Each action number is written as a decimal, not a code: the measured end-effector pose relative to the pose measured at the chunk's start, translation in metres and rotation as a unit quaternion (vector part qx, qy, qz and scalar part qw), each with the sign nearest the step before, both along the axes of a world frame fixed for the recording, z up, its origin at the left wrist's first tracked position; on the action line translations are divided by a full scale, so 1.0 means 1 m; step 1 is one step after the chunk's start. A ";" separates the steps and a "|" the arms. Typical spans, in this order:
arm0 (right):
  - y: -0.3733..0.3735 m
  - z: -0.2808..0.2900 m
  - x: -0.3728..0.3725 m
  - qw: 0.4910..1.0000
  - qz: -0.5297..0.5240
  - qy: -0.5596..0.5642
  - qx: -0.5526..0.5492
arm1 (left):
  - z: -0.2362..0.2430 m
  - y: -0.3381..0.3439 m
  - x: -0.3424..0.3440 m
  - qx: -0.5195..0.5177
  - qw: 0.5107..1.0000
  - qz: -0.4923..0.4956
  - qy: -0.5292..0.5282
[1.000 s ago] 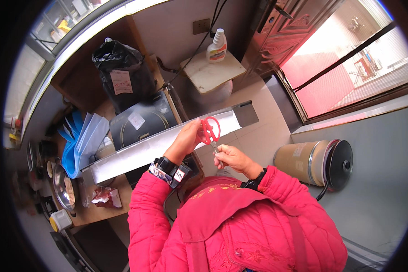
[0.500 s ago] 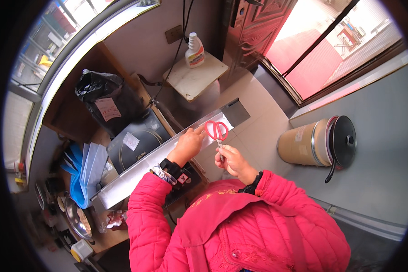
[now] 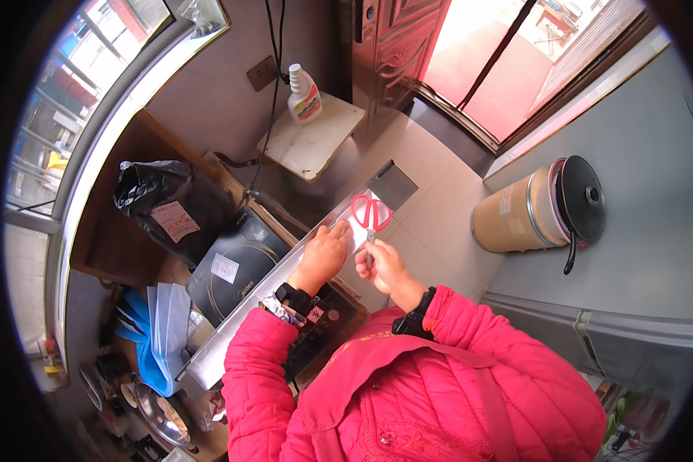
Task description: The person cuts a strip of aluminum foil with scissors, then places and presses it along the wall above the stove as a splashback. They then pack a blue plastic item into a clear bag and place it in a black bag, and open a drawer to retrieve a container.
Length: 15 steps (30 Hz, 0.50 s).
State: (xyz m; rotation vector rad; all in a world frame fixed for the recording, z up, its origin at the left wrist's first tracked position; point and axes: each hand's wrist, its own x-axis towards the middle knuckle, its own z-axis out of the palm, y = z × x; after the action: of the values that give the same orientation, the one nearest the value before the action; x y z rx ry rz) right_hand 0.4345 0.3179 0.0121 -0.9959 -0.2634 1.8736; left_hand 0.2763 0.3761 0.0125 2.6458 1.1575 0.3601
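My right hand is closed round the metal blades of a pair of scissors. Their red handle loops point away from me, above the fist. My left hand lies over a long white box-like strip, its fingers bent at the strip's far end, close beside the scissors. The thumb is hidden. This strip slants from lower left to upper right, past the front of a dark appliance with a pale label.
A black plastic bag stands behind the appliance. Blue and white folded sheets lie left of the strip. Ahead, a spray bottle stands on a small stool. At right are a brown drum and a black lidded pan.
The view has shifted, so the drum and pan sit higher in the picture. Both hands stay close together, with the scissors held as before.
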 end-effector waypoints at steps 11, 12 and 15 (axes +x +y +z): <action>0.006 -0.007 -0.009 0.999 0.020 0.004 -0.048 | -0.005 0.001 -0.004 -0.006 1.000 -0.025 0.018; 0.007 -0.009 -0.011 0.999 0.007 -0.002 -0.041 | -0.005 0.001 -0.004 -0.011 1.000 -0.027 0.009; 0.010 -0.011 -0.010 0.999 -0.014 -0.010 -0.032 | -0.004 0.000 -0.005 0.014 0.999 -0.028 0.015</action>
State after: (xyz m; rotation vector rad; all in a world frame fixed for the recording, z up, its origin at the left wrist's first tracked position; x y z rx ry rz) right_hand 0.4243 0.3283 0.0010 -1.0583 -0.2013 1.8577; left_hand 0.2717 0.3764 0.0084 2.7102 1.0933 0.3296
